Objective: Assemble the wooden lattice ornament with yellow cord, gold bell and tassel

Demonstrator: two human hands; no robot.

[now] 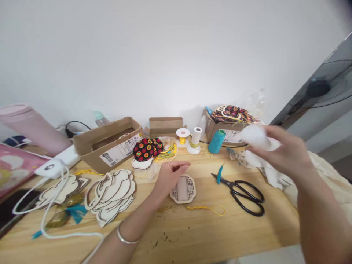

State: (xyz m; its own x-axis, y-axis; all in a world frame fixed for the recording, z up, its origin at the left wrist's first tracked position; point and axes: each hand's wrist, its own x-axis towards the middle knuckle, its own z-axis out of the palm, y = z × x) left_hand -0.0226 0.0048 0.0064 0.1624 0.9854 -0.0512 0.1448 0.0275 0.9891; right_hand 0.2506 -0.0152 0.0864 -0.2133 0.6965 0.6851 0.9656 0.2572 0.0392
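Wooden workbench (pixel 176 238), seen from my remote post: right hand (pixel 286 154) clamped on white batting wad (pixel 255 136); left hand (pixel 172 177) bunched beside wooden lattice frame (pixel 183 189), pinch unclear. Plain wooden cut-outs (pixel 111 194) stacked; fabric-covered piece (pixel 147 149) done, by carton (pixel 107 145).

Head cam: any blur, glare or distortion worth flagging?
Head view: wide-angle bowing stretches the edges and curves the pale wooden tabletop; light is soft, shadows faint; the white fluffy wad in the right hand looks blown out and soft; a dark out-of-focus smudge sits in the top-right corner.
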